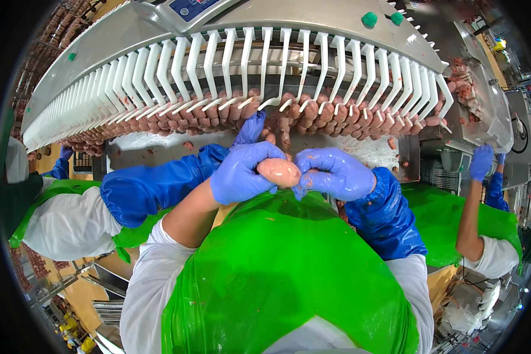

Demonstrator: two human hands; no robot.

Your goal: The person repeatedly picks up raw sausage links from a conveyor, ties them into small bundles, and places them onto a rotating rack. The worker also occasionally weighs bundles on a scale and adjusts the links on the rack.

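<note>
Plump, glossy pink sausage [278,172], left hand [240,174] clamped it at nine o'clock, right hand [331,173] touched three o'clock, grip unclear

sausage [279,173]: between fingers [314,179] | links [336,120]: on hooks [325,59], beyond | panel [192,7]: behind

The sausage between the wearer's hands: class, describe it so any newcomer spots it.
Below the white hooks, find the person's blue-gloved left hand and right hand. Between them is one plump pink sausage, held nearer the person than the hanging sausages.
</note>
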